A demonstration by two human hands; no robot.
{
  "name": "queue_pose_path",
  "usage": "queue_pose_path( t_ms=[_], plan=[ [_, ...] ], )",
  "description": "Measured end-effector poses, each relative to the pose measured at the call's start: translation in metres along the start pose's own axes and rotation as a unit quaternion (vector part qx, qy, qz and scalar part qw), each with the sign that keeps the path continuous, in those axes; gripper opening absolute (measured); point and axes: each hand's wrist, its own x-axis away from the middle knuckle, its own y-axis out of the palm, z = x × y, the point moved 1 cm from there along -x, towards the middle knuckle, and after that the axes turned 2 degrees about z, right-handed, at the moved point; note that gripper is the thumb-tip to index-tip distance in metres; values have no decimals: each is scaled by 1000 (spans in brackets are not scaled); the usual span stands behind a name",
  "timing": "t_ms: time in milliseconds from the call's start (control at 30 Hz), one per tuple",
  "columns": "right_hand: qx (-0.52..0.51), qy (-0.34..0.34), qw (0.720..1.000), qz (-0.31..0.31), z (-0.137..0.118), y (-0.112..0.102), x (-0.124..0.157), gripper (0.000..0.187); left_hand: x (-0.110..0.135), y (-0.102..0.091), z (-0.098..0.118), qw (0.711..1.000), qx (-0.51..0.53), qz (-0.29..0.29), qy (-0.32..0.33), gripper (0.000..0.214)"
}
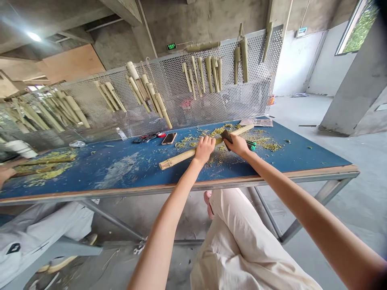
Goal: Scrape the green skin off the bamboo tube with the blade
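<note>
Head view: left hand (204,149) grips bamboo tube (178,158).

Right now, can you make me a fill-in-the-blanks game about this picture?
The left hand grips a pole made of ____.
The dark blade is held in the ____ hand.
The table is painted ____.

Missing words: bamboo, right, blue.

Bamboo tube (181,156): middle hidden under left hand (204,149).
Dark blade (226,137): grip hidden by right hand (240,146).
Co-worker's hand (6,175): cut off at left edge.
Small dark items (145,139): too small to identify.
</note>
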Motion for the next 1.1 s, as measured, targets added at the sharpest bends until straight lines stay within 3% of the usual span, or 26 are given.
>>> queue_pose_path(
  t_ms=[333, 1100],
  plan=[
    [-2, -5, 1000, -1, 3, 4, -2, 35, -2, 11, -1, 1000, 5, -4, -19, 47],
    [51, -6, 997, -64, -2, -1, 1, 35, 0, 16, -6, 983, 64, -137, -101, 47]
  ],
)
